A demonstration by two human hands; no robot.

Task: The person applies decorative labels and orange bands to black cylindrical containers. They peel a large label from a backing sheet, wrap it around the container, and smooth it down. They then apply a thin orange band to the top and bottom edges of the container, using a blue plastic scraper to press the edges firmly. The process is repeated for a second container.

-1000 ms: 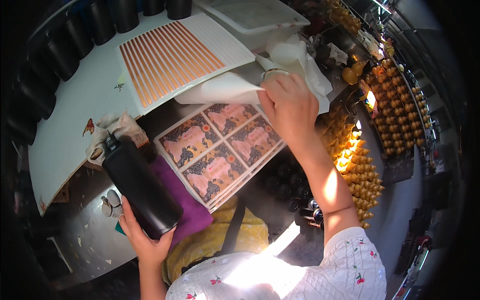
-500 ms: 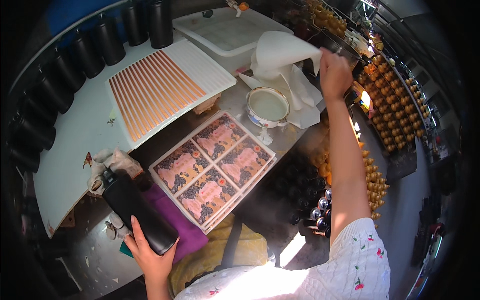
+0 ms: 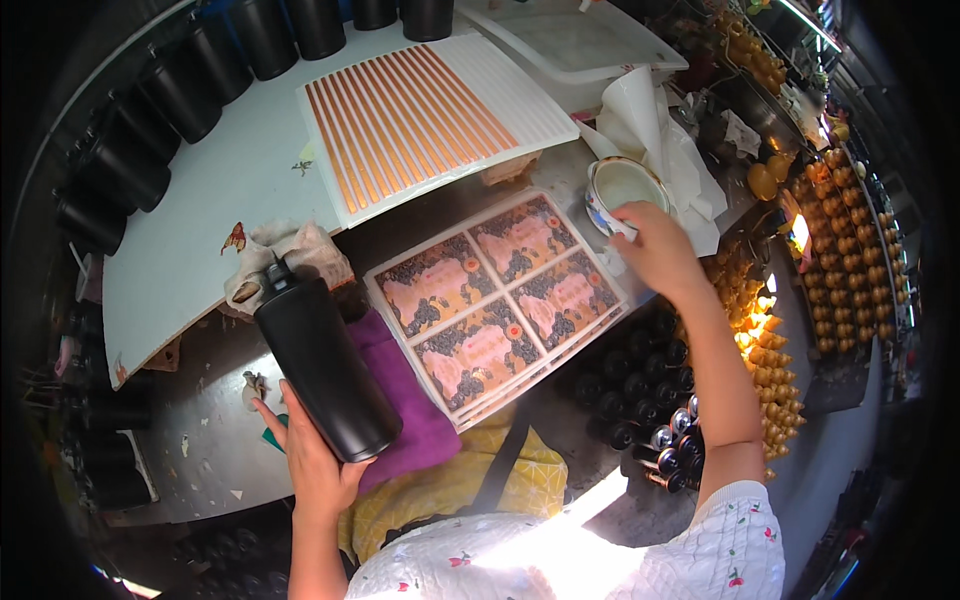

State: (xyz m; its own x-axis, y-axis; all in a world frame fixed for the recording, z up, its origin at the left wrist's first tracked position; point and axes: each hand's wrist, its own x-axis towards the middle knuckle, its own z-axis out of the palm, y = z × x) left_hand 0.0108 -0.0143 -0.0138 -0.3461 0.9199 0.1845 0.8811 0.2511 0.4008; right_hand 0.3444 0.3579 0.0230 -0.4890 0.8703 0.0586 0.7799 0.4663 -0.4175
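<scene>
Black bottle (image 3: 330,370) grasped in left hand (image 3: 320,465), left of printed sheets (image 3: 495,300). Right hand (image 3: 655,245) at bowl (image 3: 599,210) right of sheets, grip unclear. Likely bowl-handling step; next, steady bottle needed.

Bottle (image 3: 328,365), smooth, matt, plastic-looking; bowl (image 3: 600,215), glossy, enamel-like; purple cloth (image 3: 405,410), soft, matt fabric; rag (image 3: 312,250), rough, crumpled cloth; white paper (image 3: 692,185), creased; table (image 3: 212,435), dull metal, flecked.
</scene>
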